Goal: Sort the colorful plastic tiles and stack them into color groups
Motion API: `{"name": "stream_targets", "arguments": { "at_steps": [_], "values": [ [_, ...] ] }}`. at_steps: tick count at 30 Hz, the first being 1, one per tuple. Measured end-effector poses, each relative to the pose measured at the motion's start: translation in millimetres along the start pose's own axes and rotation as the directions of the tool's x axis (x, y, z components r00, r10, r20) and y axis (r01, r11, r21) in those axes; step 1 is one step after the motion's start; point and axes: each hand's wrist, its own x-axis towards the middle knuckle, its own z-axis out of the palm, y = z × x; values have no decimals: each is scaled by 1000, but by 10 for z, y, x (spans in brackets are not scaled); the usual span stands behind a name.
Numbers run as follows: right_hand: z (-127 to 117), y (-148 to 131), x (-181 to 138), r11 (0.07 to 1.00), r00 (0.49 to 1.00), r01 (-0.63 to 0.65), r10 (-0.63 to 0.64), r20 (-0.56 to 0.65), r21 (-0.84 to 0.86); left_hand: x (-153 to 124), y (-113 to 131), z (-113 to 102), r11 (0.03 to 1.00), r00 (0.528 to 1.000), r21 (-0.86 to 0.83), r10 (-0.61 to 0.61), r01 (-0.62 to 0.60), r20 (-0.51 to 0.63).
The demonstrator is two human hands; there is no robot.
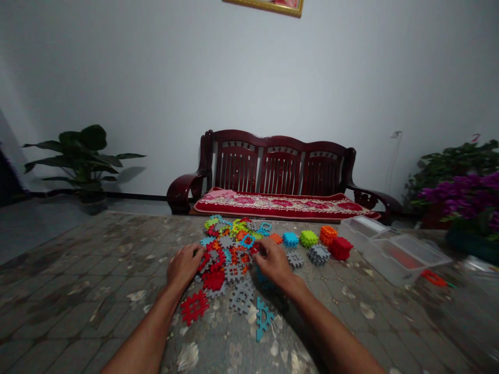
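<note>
A loose heap of plastic interlocking tiles (234,272) in red, grey, blue, green and orange lies on the table between my hands. My left hand (185,264) is at the heap's left edge, fingers curled against red and grey tiles; what is in its grip is hidden. On the other side, my right hand (275,262) pinches a small red tile (254,249) between thumb and forefinger. Nearer to me lie a red square tile (195,307), a grey tile (242,297) and a blue triangular tile (264,318).
Right of the heap stand stacks sorted by colour: blue (290,239), green (309,238), orange (328,235), red (341,249) and grey (318,254). Clear plastic boxes (403,259) are farther right, beside an orange-handled tool (433,278). A wooden bench (278,166) stands behind the table.
</note>
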Motion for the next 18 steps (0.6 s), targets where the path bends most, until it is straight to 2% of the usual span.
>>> {"name": "stream_targets", "arguments": {
  "at_steps": [2,4,9,13,18],
  "values": [
    [-71,130,-94,997,998,35,-31,-57,74,5,-3,3,1000,1000,-4,10,-10,3],
    [-150,263,-220,995,999,15,-10,-54,95,6,-6,4,1000,1000,3,8,-8,5],
    [-289,478,-461,989,986,-145,145,-82,12,11,-10,-2,1000,999,22,-14,13,30],
    [-338,466,-489,974,978,-204,197,-74,-101,19,-12,-1,1000,999,16,-15,14,38],
    [-380,338,-466,956,979,-173,193,61,-239,8,-6,2,1000,1000,15,-9,9,5]
  ]
}}
